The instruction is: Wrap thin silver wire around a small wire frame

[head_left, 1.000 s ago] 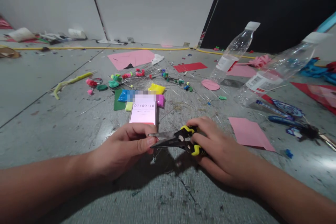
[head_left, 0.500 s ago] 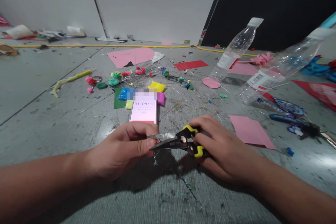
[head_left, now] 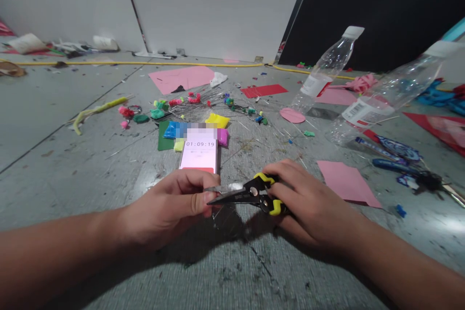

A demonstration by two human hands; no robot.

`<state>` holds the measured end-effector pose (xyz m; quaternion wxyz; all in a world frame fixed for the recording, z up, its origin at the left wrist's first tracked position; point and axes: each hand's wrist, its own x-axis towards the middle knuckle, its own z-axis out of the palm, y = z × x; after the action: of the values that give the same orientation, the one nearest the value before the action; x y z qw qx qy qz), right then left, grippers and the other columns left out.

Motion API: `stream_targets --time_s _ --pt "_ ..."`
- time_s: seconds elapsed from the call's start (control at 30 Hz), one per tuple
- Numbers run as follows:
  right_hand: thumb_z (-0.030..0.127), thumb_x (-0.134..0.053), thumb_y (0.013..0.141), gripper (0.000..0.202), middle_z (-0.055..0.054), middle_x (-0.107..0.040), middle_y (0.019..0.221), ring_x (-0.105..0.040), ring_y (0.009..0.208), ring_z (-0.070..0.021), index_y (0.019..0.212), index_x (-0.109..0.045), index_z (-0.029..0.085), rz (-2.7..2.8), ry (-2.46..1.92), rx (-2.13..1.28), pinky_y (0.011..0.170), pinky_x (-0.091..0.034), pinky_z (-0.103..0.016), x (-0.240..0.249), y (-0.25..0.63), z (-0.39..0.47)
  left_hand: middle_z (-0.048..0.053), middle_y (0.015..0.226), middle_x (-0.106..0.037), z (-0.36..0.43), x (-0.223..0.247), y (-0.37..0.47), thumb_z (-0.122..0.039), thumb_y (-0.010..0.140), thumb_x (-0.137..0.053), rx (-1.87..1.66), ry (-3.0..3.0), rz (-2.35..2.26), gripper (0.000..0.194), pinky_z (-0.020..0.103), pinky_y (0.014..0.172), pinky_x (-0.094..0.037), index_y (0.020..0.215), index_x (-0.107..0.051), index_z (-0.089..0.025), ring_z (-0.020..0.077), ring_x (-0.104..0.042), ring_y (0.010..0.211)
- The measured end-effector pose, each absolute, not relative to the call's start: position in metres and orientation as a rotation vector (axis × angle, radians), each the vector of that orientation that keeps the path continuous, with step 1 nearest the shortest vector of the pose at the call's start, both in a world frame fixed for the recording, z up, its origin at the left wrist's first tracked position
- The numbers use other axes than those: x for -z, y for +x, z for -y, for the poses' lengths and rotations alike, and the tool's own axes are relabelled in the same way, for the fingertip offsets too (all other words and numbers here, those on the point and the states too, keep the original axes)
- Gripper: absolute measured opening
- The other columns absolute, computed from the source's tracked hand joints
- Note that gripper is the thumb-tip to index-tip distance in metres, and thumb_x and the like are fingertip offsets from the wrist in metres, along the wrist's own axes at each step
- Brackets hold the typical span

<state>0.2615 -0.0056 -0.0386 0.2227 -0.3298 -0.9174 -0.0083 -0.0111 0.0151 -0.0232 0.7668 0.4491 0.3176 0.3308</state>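
Observation:
My right hand (head_left: 305, 203) is wrapped round the black and yellow handles of a pair of short-bladed scissors (head_left: 250, 193). Their blades point left and stand slightly apart, the tips at the fingers of my left hand (head_left: 178, 201). Thumb and forefinger of that left hand are pinched together; whatever lies between them is mostly hidden. Thin wire-like strands (head_left: 215, 223) show just below the fingertips, and I cannot tell whether they are held. A darker twisted strand (head_left: 263, 261) is seen lower down. Just behind my left hand is a phone (head_left: 199, 155) showing a running timer.
Small coloured packets (head_left: 218, 120) surround the phone. Beyond lie loose wires with bright fuzzy bits (head_left: 194, 98) and pink paper (head_left: 181, 79). Two clear plastic bottles (head_left: 366, 111) stand at right, near another pink sheet (head_left: 347, 183). A yellow cable (head_left: 145, 63) runs along the wall.
The scissor blades have come a little closer together, the lower tip rising slightly at the left fingertips. Both hands keep nearly the same place. The phone timer has advanced one second.

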Motion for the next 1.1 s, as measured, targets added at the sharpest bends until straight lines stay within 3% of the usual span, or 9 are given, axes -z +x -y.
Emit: stream_targets --time_s 0.07,0.27,0.47,0.53,0.63,0.73,0.83,0.97,1.1 --pt "0.015 -0.054 0.095 0.012 -0.023 -0.063 0.116 -0.058 0.106 -0.0347 0.091 -0.065 0.015 2.49 -0.987 0.108 0.086 -0.055 -0.05 0.038 0.261 0.006 -0.001 0.063 -0.059 -0.016 0.024 -0.011 -0.042 0.068 -0.102 -0.729 0.933 -0.684 0.034 0.026 0.062 -0.032 0.064 -0.076 -0.019 0.0151 -0.045 0.063" --pt "0.019 -0.054 0.094 0.016 -0.006 -0.063 0.072 -0.054 0.066 -0.0226 0.081 -0.063 0.019 2.546 -1.023 0.107 0.06 -0.042 -0.036 0.038 0.262 0.005 -0.001 0.065 -0.059 -0.016 0.027 -0.011 -0.041 0.069 -0.101 -0.725 0.922 -0.676 0.033 0.025 0.062 -0.033 0.064 -0.076 -0.019 0.0148 -0.045 0.065" --pt "0.01 -0.053 0.092 0.022 -0.016 -0.076 0.103 -0.072 0.091 -0.0292 0.106 -0.069 0.011 2.482 -1.072 -0.214 0.075 -0.06 -0.041 0.042 0.258 0.01 0.0 0.069 -0.061 -0.012 0.029 -0.013 -0.046 0.075 -0.097 -0.684 0.92 -0.699 0.035 0.027 0.064 -0.038 0.07 -0.075 -0.019 0.0154 -0.049 0.066" --pt "0.012 -0.053 0.094 0.027 -0.02 -0.073 0.112 -0.073 0.095 -0.0302 0.115 -0.07 0.009 2.452 -1.097 -0.256 0.078 -0.062 -0.044 0.041 0.257 0.011 0.001 0.072 -0.063 -0.011 0.029 -0.013 -0.047 0.073 -0.098 -0.68 0.91 -0.721 0.037 0.028 0.067 -0.04 0.072 -0.075 -0.018 0.0162 -0.051 0.069" --pt "0.016 -0.058 0.094 0.022 -0.025 -0.064 0.122 -0.069 0.103 -0.0344 0.108 -0.075 0.011 2.419 -1.117 -0.199 0.083 -0.063 -0.053 0.04 0.257 0.012 0.001 0.072 -0.063 -0.011 0.03 -0.013 -0.046 0.075 -0.097 -0.68 0.916 -0.7 0.037 0.027 0.066 -0.04 0.072 -0.074 -0.017 0.0157 -0.05 0.068" --pt "0.017 -0.065 0.088 0.011 -0.031 -0.051 0.148 -0.05 0.139 -0.0504 0.093 -0.074 0.013 2.495 -1.028 -0.101 0.104 -0.052 -0.073 0.038 0.257 0.01 0.0 0.069 -0.062 -0.011 0.029 -0.011 -0.041 0.078 -0.095 -0.683 0.907 -0.666 0.033 0.026 0.064 -0.037 0.073 -0.074 -0.016 0.0138 -0.048 0.065" --pt "0.015 -0.06 0.089 0.014 -0.031 -0.058 0.144 -0.053 0.139 -0.0487 0.094 -0.072 0.012 2.57 -0.931 -0.085 0.114 -0.037 -0.084 0.039 0.258 0.006 0.0 0.07 -0.063 -0.011 0.028 -0.011 -0.039 0.08 -0.095 -0.676 0.908 -0.652 0.031 0.025 0.062 -0.036 0.074 -0.075 -0.016 0.0136 -0.048 0.065" --pt "0.017 -0.055 0.093 0.015 -0.026 -0.069 0.111 -0.068 0.1 -0.0359 0.091 -0.069 0.01 2.522 -0.862 -0.056 0.09 -0.061 -0.063 0.042 0.258 0.001 0.0 0.069 -0.063 -0.012 0.029 -0.012 -0.037 0.079 -0.096 -0.685 0.915 -0.642 0.03 0.025 0.062 -0.036 0.072 -0.076 -0.016 0.0141 -0.049 0.065" --pt "0.019 -0.055 0.095 0.016 -0.025 -0.069 0.107 -0.065 0.093 -0.033 0.088 -0.067 0.012 2.499 -0.829 0.008 0.078 -0.063 -0.05 0.046 0.257 0.001 0.0 0.069 -0.064 -0.013 0.032 -0.015 -0.037 0.076 -0.098 -0.696 0.889 -0.649 0.028 0.024 0.064 -0.037 0.074 -0.079 -0.017 0.0137 -0.05 0.067"
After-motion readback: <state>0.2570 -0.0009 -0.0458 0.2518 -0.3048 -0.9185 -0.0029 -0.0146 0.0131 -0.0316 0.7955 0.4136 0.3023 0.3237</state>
